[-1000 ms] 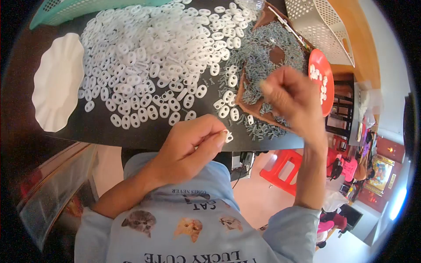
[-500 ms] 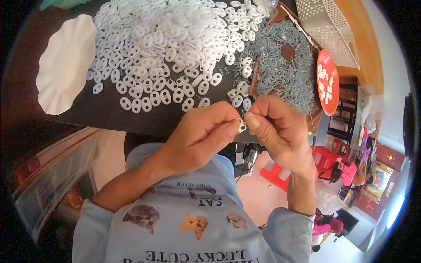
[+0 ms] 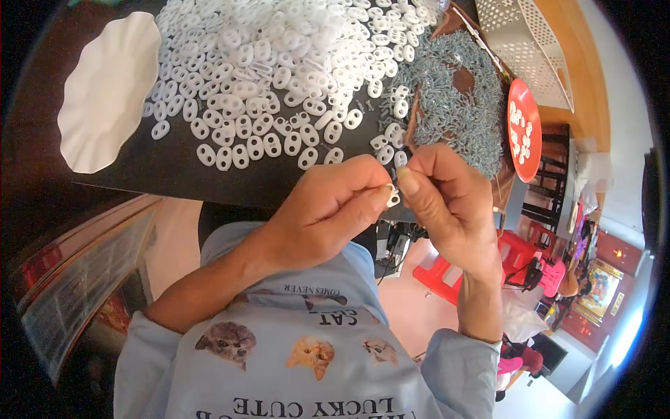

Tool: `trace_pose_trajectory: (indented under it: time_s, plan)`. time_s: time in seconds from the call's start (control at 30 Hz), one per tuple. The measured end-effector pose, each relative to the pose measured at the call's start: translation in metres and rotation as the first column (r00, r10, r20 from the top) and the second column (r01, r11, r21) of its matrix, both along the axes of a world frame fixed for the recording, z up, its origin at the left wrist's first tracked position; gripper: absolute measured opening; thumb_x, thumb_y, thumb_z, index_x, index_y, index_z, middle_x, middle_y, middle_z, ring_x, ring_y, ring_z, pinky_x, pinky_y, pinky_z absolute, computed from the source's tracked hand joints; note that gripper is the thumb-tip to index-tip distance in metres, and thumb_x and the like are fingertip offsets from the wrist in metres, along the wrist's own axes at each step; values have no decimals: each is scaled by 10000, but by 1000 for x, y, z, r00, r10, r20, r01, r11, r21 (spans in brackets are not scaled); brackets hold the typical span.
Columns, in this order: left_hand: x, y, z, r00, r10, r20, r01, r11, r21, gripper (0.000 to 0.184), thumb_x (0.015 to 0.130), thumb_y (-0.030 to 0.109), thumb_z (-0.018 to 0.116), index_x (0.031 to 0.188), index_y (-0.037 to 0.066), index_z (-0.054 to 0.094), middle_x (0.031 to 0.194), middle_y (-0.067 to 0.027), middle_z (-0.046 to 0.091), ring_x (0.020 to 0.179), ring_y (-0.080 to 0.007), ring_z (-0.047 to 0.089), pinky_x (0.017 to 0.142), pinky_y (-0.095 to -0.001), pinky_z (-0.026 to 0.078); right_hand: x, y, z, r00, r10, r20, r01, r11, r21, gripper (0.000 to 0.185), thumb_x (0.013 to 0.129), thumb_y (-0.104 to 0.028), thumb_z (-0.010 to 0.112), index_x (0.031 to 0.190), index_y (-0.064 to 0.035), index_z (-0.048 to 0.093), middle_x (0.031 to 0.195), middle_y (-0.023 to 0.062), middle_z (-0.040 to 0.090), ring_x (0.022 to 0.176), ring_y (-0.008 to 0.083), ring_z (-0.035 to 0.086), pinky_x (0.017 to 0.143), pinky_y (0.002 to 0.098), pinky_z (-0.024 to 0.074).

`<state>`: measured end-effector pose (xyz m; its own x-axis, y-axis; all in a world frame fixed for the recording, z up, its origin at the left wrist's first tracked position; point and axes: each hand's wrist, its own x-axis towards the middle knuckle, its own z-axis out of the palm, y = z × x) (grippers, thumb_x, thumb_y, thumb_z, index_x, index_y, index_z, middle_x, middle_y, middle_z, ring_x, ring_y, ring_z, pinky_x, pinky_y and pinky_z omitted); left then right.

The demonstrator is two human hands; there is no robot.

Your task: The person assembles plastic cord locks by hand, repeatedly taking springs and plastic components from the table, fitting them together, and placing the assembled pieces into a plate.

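My left hand (image 3: 342, 213) pinches a small white plastic piece with two holes (image 3: 393, 196) between thumb and forefinger, just beyond the table's front edge. Close to its right, my right hand (image 3: 450, 209) is closed with thumb tip against forefinger; whatever it pinches, if anything, is hidden. A small gap separates the two hands' fingertips. Behind them spreads a large heap of like white two-hole pieces (image 3: 279, 63). To the right of that lies a pile of tiny grey metal parts that look like springs (image 3: 447, 105).
On the left of the dark table (image 3: 174, 174) rests a white wavy-edged dish (image 3: 112, 94). A red plate (image 3: 533, 150) with several white pieces is at the right edge, near a white perforated basket (image 3: 520, 42). A red stool (image 3: 438, 279) stands on the floor.
The right fingertips have drawn slightly away from the white piece, opening a small gap. My left hand still holds the piece. The view has shifted a little.
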<state>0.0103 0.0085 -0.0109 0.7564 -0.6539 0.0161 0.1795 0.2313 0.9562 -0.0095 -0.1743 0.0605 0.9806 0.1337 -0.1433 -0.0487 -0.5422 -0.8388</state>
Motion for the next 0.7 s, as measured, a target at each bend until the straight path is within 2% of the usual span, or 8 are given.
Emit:
trace_pose_trajectory:
  time_s: [0.13, 0.23, 0.43, 0.5, 0.7]
  plan:
    - [-1, 0, -1, 1000, 16, -12, -16, 1000, -7, 183, 966, 168, 494, 879, 18, 554, 741, -5, 515, 672, -78, 467, 606, -232, 389, 0, 2, 1, 1000, -1, -9, 1, 1000, -22, 130, 895, -99, 637, 845, 3, 574, 629, 81, 523, 527, 143, 464, 484, 295, 386]
    - [0, 0, 0, 999, 6, -41, -7, 1000, -10, 184, 967, 170, 497, 877, 20, 554, 740, -4, 513, 672, -77, 463, 608, -231, 387, 0, 3, 3, 998, -56, -40, 59, 997, 54, 128, 895, -95, 634, 844, 3, 570, 639, 83, 525, 537, 142, 472, 488, 296, 389]
    - [1, 0, -1, 999, -9, -33, 8, 1000, -16, 182, 969, 166, 493, 882, 18, 554, 745, -5, 514, 674, -77, 461, 611, -231, 388, 1, 1, 2, 997, 46, 58, -46, 999, -8, 125, 898, -82, 624, 836, 7, 562, 638, 84, 513, 541, 145, 475, 490, 301, 391]
    - [1, 0, -3, 1000, -13, -25, 12, 999, -48, 174, 969, 158, 492, 888, 18, 554, 747, -7, 514, 670, -77, 459, 606, -235, 390, 1, 2, 4, 999, 14, -29, -14, 1000, 0, 130, 899, -82, 623, 832, 6, 555, 644, 89, 515, 536, 154, 474, 486, 308, 388]
    - [-2, 0, -1, 999, 51, -17, -51, 999, 2, 157, 965, 144, 490, 886, 21, 548, 740, -7, 508, 660, -71, 452, 597, -228, 383, -3, 8, -2, 999, -16, -48, 18, 999, 45, 149, 908, -86, 610, 816, 3, 533, 650, 96, 503, 533, 190, 468, 492, 323, 382]
